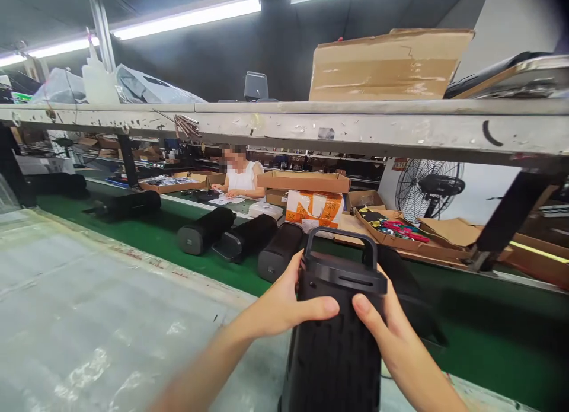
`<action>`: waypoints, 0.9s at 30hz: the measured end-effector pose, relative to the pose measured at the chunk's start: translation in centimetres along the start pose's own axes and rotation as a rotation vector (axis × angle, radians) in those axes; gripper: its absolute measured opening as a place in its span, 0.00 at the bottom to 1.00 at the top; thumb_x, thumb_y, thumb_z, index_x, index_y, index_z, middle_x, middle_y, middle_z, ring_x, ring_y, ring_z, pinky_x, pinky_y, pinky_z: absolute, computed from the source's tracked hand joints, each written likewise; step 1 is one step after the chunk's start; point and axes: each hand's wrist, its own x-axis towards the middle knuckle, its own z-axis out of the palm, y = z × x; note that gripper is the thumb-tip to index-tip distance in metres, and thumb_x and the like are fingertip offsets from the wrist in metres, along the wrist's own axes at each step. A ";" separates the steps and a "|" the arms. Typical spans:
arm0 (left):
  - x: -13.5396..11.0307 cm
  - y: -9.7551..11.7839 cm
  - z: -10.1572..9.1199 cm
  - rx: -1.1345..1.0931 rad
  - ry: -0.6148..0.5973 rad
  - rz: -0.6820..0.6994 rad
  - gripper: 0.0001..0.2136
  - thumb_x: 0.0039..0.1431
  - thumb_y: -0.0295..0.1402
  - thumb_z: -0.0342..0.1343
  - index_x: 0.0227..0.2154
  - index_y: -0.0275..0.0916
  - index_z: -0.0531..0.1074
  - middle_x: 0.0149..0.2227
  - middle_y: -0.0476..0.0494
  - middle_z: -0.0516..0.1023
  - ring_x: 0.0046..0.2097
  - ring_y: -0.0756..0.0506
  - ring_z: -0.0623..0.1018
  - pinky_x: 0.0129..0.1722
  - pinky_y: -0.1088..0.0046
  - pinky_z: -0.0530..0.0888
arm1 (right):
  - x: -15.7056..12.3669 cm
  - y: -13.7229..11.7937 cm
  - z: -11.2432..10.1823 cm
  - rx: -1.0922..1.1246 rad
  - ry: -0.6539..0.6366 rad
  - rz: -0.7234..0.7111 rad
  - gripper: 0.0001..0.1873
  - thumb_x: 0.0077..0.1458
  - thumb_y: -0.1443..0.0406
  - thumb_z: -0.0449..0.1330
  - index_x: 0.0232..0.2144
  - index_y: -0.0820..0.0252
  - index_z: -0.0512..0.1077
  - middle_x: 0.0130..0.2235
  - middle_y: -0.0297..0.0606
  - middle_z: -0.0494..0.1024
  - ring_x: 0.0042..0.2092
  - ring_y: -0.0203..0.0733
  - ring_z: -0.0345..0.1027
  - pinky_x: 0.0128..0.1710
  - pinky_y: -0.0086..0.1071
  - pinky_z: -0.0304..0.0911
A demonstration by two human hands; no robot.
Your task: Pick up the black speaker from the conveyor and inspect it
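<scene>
A black portable speaker (338,358) with a loop handle (342,231) at its far end stands before me, its lower part cut off by the frame edge. Around its left side wraps my left hand (284,302), the thumb pressed on the casing below a slotted end section. My right hand (391,320) grips the opposite side, thumb likewise on the casing. The fingers of both hands are partly hidden behind the speaker. Just beyond lie similar black speakers, among them one (280,252) close to my left fingertips.
A green conveyor belt (173,237) carries several speakers past my plastic-covered bench (89,317). Overhead runs a shelf (284,120) with a cardboard box (391,68). Across the belt, a person (240,178) handles papers near an orange-taped box (313,207). A fan (429,187) stands behind.
</scene>
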 end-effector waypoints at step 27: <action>-0.2 0.0 1.8 0.188 0.243 -0.037 0.33 0.54 0.48 0.60 0.57 0.42 0.54 0.57 0.42 0.68 0.57 0.43 0.69 0.57 0.65 0.66 | -1.8 -1.6 1.0 -0.321 0.267 -0.138 0.25 0.56 0.45 0.52 0.56 0.31 0.60 0.63 0.26 0.58 0.61 0.53 0.55 0.55 0.58 0.56</action>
